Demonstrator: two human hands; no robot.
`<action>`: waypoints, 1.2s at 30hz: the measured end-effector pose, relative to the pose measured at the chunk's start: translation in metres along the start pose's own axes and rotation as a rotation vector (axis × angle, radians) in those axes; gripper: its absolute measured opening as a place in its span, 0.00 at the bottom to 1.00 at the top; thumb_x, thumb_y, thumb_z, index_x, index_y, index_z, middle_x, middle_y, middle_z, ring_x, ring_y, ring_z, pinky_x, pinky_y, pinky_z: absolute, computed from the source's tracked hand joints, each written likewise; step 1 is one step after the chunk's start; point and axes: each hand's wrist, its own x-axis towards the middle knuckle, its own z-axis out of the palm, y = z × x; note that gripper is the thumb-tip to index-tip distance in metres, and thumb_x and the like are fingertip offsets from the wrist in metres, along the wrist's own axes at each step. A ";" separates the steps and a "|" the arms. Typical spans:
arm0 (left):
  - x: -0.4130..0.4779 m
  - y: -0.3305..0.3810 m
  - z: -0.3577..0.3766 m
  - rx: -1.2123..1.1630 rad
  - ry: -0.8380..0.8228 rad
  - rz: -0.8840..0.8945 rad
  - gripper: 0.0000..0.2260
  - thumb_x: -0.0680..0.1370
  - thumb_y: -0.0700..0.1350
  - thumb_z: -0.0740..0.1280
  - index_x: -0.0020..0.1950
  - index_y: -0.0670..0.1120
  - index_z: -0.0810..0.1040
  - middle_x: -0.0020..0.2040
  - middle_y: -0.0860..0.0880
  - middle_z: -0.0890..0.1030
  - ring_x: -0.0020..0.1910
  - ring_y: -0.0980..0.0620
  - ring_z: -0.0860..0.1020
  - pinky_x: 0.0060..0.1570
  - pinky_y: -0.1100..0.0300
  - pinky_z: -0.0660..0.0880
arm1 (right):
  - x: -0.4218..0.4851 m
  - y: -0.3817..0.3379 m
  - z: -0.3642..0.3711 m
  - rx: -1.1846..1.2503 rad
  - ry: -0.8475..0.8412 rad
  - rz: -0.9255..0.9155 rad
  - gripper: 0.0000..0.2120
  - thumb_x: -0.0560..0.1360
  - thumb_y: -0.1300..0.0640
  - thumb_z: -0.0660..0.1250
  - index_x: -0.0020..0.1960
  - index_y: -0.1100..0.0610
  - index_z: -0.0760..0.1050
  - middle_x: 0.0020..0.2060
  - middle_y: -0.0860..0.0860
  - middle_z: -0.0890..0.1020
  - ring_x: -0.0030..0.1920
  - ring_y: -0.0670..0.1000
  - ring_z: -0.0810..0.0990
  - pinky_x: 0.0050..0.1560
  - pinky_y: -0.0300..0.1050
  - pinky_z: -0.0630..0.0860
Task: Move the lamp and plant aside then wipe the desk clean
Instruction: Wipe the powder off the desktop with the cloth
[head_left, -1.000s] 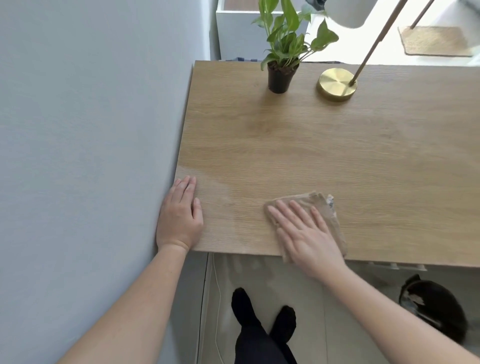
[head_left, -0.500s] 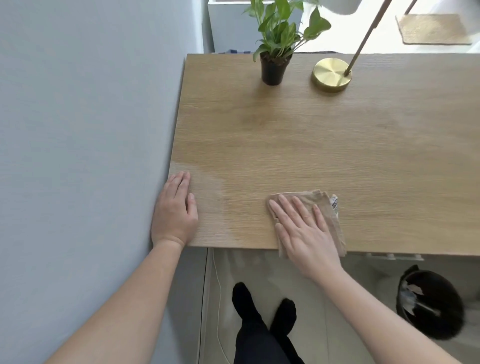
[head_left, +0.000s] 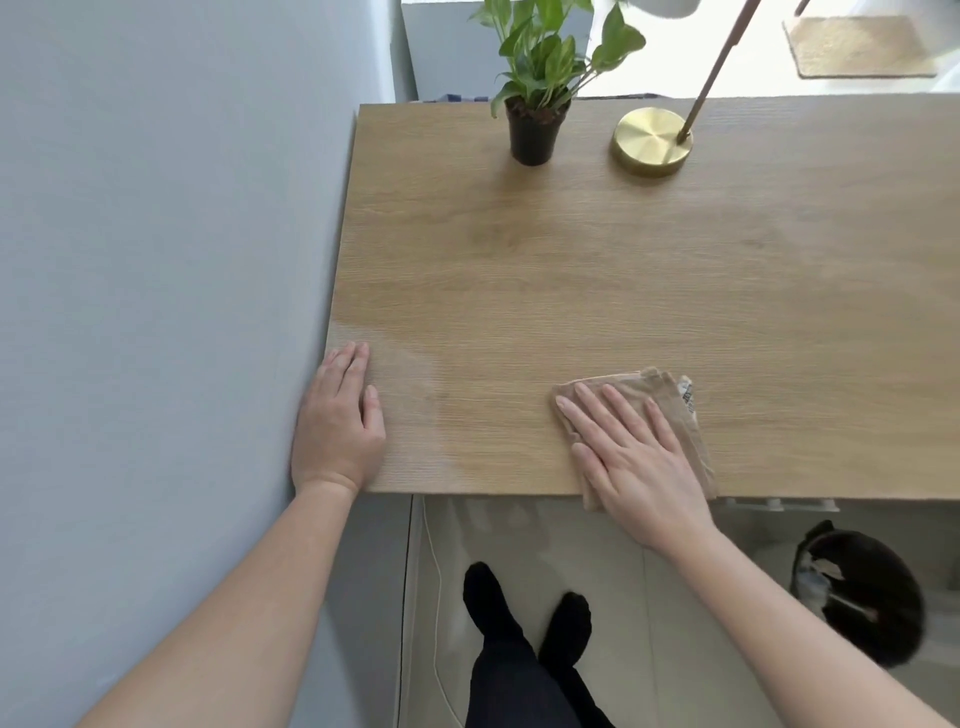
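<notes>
Pressing flat on the folded beige cloth (head_left: 654, 382), the right hand (head_left: 636, 462) lies near the front edge of the table (head_left: 571, 270). Its fingers are straight and a little spread. They are only laid on top of the cloth and do not curl round it. The near part of the cloth hangs slightly over the front edge of the table, and a small white label (head_left: 687, 395) shows at its right corner.

Compared with half a second before, this hand and the cloth have gone together a little to the right along the front edge, further from the left hand (head_left: 335, 426). The left hand has stayed where it was. It rests palm down with relaxed, straight fingers on the near left corner of the table, just beside the grey wall (head_left: 156, 260), and it holds nothing.

Between the two hands the wood has a paler patch (head_left: 410, 395), about the same shape as before.

The plant (head_left: 535, 78) in its black pot and the lamp (head_left: 652, 140) with the round brass base stand at the far edge of the table, near each other but not touching. They are in the same places on the table as earlier. The thin stem of the lamp leans up to the right.

Under the table are two feet in black socks (head_left: 519, 623) and, at the right, a black bin (head_left: 867, 597).
</notes>
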 end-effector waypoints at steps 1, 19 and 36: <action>0.000 0.001 0.000 0.000 0.002 -0.002 0.24 0.84 0.45 0.58 0.82 0.45 0.70 0.81 0.47 0.70 0.82 0.46 0.65 0.83 0.50 0.59 | -0.004 0.024 -0.009 -0.010 -0.003 0.064 0.25 0.87 0.38 0.40 0.83 0.31 0.39 0.84 0.33 0.43 0.83 0.39 0.37 0.85 0.54 0.40; 0.001 0.002 -0.001 0.009 -0.011 -0.001 0.25 0.84 0.47 0.57 0.82 0.45 0.70 0.81 0.47 0.71 0.82 0.47 0.65 0.83 0.52 0.58 | 0.002 0.056 -0.029 -0.005 -0.017 0.062 0.25 0.87 0.36 0.40 0.83 0.29 0.40 0.83 0.32 0.44 0.83 0.38 0.38 0.84 0.52 0.39; 0.002 0.001 0.000 0.019 -0.006 -0.004 0.25 0.84 0.46 0.57 0.82 0.45 0.71 0.81 0.47 0.71 0.82 0.47 0.65 0.83 0.54 0.57 | 0.013 0.017 -0.012 -0.032 -0.057 -0.146 0.26 0.89 0.42 0.42 0.84 0.33 0.37 0.84 0.34 0.41 0.84 0.41 0.37 0.84 0.56 0.40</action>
